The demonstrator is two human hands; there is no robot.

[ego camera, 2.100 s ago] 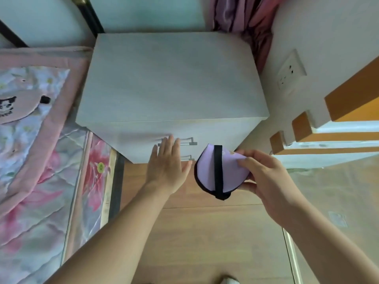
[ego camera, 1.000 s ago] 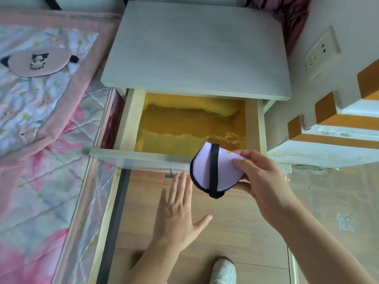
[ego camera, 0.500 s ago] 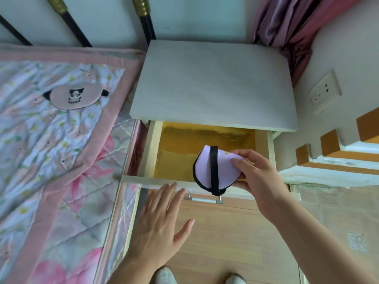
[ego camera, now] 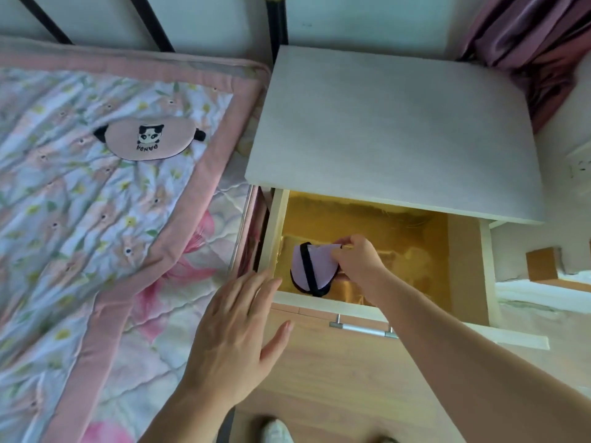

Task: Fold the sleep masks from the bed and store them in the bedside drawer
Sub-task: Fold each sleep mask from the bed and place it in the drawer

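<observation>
My right hand [ego camera: 358, 263] pinches a folded lilac sleep mask [ego camera: 311, 266] with a black strap, held low inside the open bedside drawer [ego camera: 276, 225], which has a shiny gold lining. My left hand [ego camera: 236, 334] hovers open just outside the drawer's front left corner, fingers spread, holding nothing. A second sleep mask [ego camera: 148, 139], pink with a panda picture, lies flat and unfolded on the bed's floral quilt [ego camera: 80, 235].
The white bedside cabinet [ego camera: 393, 132] top overhangs the back of the drawer. A metal handle [ego camera: 363, 327] sticks out from the drawer front. Black bed rails [ego camera: 278, 24] rise behind, a purple curtain [ego camera: 527, 43] hangs at the right, wooden floor lies below.
The left hand pulled the drawer open, then let go and drew back. The right hand has lowered the folded lilac mask from above the drawer front down into the drawer.
</observation>
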